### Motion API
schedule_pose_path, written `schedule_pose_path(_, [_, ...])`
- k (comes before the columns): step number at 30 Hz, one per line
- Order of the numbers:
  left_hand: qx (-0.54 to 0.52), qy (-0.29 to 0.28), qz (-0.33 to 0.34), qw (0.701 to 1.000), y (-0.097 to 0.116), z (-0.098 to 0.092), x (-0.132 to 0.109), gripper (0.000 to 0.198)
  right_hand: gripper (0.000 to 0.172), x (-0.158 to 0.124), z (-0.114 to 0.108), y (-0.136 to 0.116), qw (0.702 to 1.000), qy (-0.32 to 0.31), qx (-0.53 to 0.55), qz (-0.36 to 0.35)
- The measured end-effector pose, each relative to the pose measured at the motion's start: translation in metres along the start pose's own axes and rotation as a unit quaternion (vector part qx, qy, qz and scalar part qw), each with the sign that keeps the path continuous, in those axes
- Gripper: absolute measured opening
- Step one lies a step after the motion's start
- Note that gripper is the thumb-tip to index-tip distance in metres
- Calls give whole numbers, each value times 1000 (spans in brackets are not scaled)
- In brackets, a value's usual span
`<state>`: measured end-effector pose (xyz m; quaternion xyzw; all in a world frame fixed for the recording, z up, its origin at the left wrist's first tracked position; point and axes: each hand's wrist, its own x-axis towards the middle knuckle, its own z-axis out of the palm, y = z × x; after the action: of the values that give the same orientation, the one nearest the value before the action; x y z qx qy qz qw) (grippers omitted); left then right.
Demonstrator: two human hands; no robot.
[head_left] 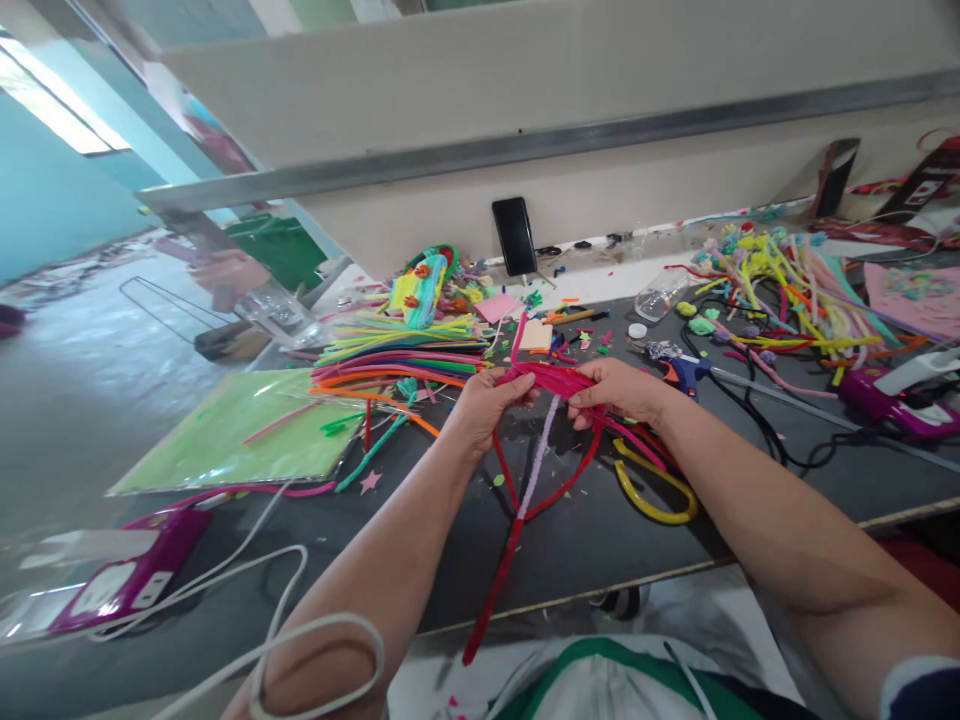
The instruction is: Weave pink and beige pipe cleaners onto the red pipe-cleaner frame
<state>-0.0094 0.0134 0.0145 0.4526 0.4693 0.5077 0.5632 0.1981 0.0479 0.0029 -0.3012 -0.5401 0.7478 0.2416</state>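
Note:
My left hand (491, 400) and my right hand (619, 390) both pinch a bundle of bright pink pipe cleaners (555, 380), stretched level between them over the table. One pink end sticks up beside my left fingers, and others trail below my right hand. Under the bundle is a shape of red and lavender pipe cleaners (538, 460); two red strands and the lavender one meet at a point. From there a thick red stem (495, 590) runs down past the table's front edge. Whether this shape is joined to the pink bundle is hidden by my fingers.
Yellow-handled scissors (660, 500) lie by my right forearm. A blue glue gun (684, 372) rests farther right. Colourful pipe cleaners (405, 350) are piled at left, near a green sheet (240, 430). A phone (514, 235) leans on the wall. A white cable (300, 580) loops near my left arm.

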Motion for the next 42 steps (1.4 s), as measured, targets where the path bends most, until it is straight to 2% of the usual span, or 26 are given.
schedule_pose_path(3, [-32,-13,-23,999,0,-3,0,34,29,1,1,1,1000,20,20,-5])
schedule_pose_path(8, [-50,-104,-51,992,11,-24,3,50,27,-1,0,-2,999,34,34,-7])
schedule_pose_path(12, [-144,-111,-35,983,16,-35,7,68,23,-4,-4,-6,998,40,49,-32])
schedule_pose_path(16, [-205,-113,-64,970,6,-26,9,82,20,-3,-15,-7,995,65,61,-51])
schedule_pose_path(19, [-215,-120,-93,965,-2,-13,10,84,19,1,-27,-4,991,96,69,-63])
schedule_pose_path(22, [-207,-138,-115,962,2,-4,15,79,16,4,-39,-4,981,140,96,-89])
schedule_pose_path(25, [-189,-183,-142,954,19,1,23,61,16,0,-44,-8,966,170,144,-132])
schedule_pose_path(27, [-166,-229,-153,947,30,3,29,45,17,-5,-44,-13,965,150,166,-136])
schedule_pose_path(29, [-141,-249,-138,948,33,9,32,30,18,-11,-43,-18,967,117,181,-133])
schedule_pose_path(31, [-124,-226,-93,962,27,20,33,24,19,-15,-42,-20,970,84,185,-133])
schedule_pose_path(33, [-116,-189,-39,974,14,35,31,31,20,-16,-41,-20,973,66,177,-135])
schedule_pose_path(35, [-127,-161,1,979,0,50,28,40,22,-13,-41,-17,976,64,160,-131])
schedule_pose_path(37, [-134,-147,29,980,-10,62,25,40,24,-9,-40,-13,979,71,144,-122])
schedule_pose_path(40, [-133,-127,59,981,-19,68,24,31,26,-3,-36,-8,983,84,114,-120])
schedule_pose_path(42, [-123,-121,55,983,-22,66,26,28,26,0,-30,-6,985,92,85,-121])
